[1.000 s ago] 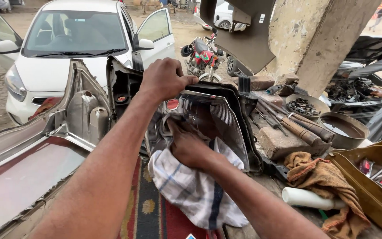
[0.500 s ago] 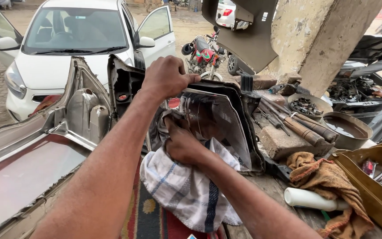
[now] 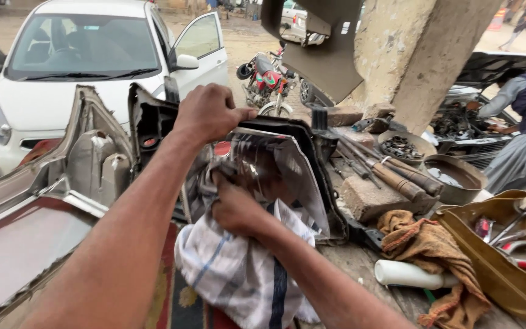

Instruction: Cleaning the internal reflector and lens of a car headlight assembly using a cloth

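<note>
A car headlight (image 3: 287, 176) with a black housing and clear lens stands tilted on the workbench in front of me. My left hand (image 3: 208, 113) grips its top edge from above. My right hand (image 3: 235, 207) presses a white cloth with blue checks (image 3: 238, 274) against the lens, and the rest of the cloth hangs down below my wrist. The lower left part of the lens is hidden behind the cloth and my hand.
A grey car body panel (image 3: 44, 201) lies to the left. Right of the headlight are a brick (image 3: 369, 198), hammers (image 3: 397, 176), a metal bowl (image 3: 455, 176), a brown rag (image 3: 424, 244), a white tube (image 3: 406, 274) and a tan tray of tools (image 3: 506, 250). A white car (image 3: 80, 67), motorcycle (image 3: 266, 82) and person (image 3: 522, 134) are beyond.
My right hand has shifted slightly on the lens with the cloth, which hangs lower and more bunched. My left hand keeps its grip on the headlight's top.
</note>
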